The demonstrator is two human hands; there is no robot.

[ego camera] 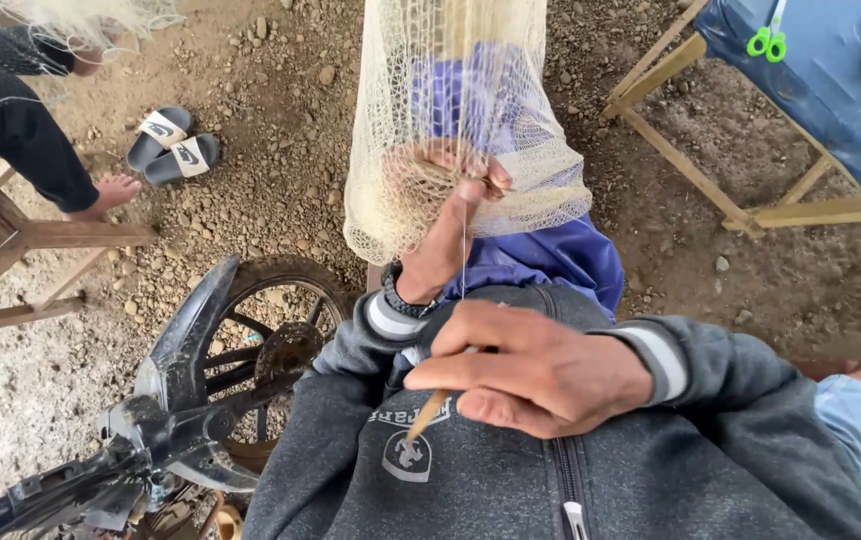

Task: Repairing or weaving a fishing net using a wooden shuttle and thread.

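- Cream fishing net (421, 130) hangs down the middle of the view, bunched and draped over a blue-purple cloth (551, 255) on the person's lap, its lower edge gathered just above the wrist
- Left hand (456, 190) reaches up into the net from below, fingers curled and pressed together, gripping a fold of mesh; part of the hand is veiled behind the netting
- A thin pale thread (464, 250) runs straight down from that grip toward the near hand
- Right hand (526, 370) sits low and near, across the chest, fingers folded together and pinching a slim wooden netting needle (429, 412), its pointed tip angled down and left over the grey zip sweatshirt (511, 470)
- Dark beaded band on the left wrist, grey cuffs with a pale stripe on both sleeves
- Near left, a black motorbike front end (181, 400) with its mudguard and spoked wheel (281, 340) stands on the gravelly dirt ground (281, 150)
- Far left, another person's bare foot (111, 192) rests on the dirt beside a wooden bench frame (41, 240), a pair of grey-and-white slide sandals (171, 145) just beyond it
- Far right, a wooden-legged surface (711, 180) covered in blue sheeting, with green-handled scissors (769, 42) lying on top, well apart from both hands
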